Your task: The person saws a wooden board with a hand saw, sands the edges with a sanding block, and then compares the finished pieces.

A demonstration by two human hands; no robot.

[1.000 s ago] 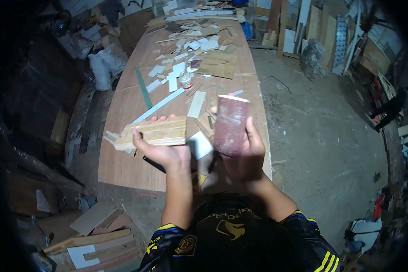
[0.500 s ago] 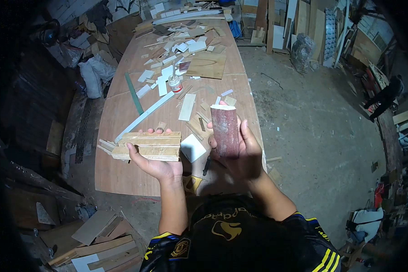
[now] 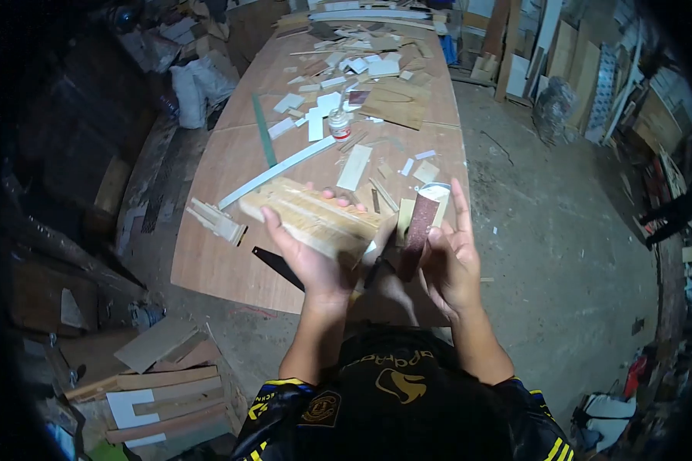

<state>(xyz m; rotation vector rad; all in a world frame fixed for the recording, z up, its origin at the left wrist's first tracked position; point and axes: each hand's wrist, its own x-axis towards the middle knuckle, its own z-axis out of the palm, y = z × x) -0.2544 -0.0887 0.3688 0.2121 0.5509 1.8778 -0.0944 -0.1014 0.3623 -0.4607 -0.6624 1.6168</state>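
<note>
Wood block [image 3: 311, 215] in L hand [image 3: 315, 265], sandpaper piece [image 3: 420, 221] in R hand [image 3: 454, 269], both above table [image 3: 207, 269].
L fingers hold block by its edges; R fingers hold sandpaper piece, one stretched. Block may slip, I judge, if thumb loosens. Jar [image 3: 339, 126] stands farther on table; contents too small to tell.

One cam, worn on the head, facing forward and down over the long table [image 3: 221, 278], really wide with dark curved edges. Wearer's shirt [image 3: 438, 426] is super close at the bottom, table's far end way up top.
</note>
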